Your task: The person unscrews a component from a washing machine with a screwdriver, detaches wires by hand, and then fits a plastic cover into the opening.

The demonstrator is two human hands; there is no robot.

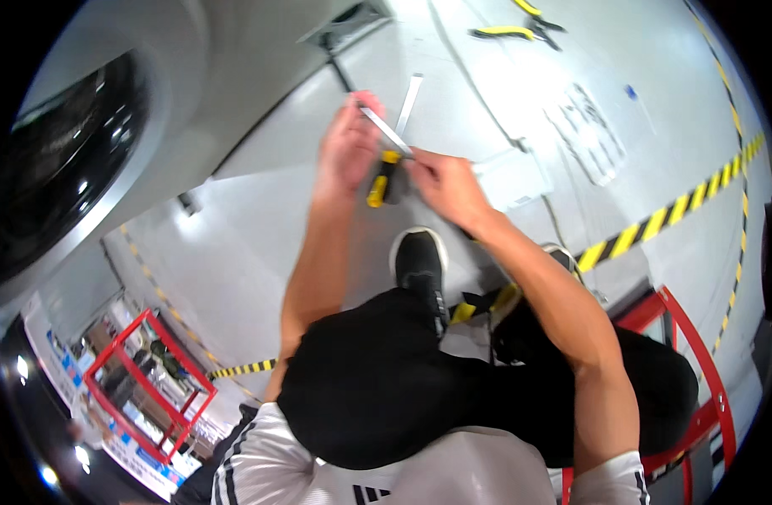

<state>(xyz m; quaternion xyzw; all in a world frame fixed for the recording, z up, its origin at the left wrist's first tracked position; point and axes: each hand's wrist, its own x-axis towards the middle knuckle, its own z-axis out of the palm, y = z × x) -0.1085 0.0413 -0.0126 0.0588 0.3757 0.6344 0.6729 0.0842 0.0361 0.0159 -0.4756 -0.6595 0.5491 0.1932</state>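
Observation:
My left hand (348, 147) grips the upper end of a silver flat bar (382, 128), near a black rod (340, 72) that runs up to a metal fitting (352, 21) on the floor. The bar's lower end is in the curled fingers of my right hand (443, 185). Just under it lies a tool with a yellow and black handle (376, 189), beside another silver strip (410, 99). Pliers with yellow grips (508, 32) lie farther up on the floor.
A large grey body with a dark round opening (66, 168) fills the upper left. Right of my hands lie a pale sheet (516, 185) and clear-packed parts (588, 139), near striped tape (655, 220). Red frames (148, 374) stand at lower left and right. My feet are below my hands.

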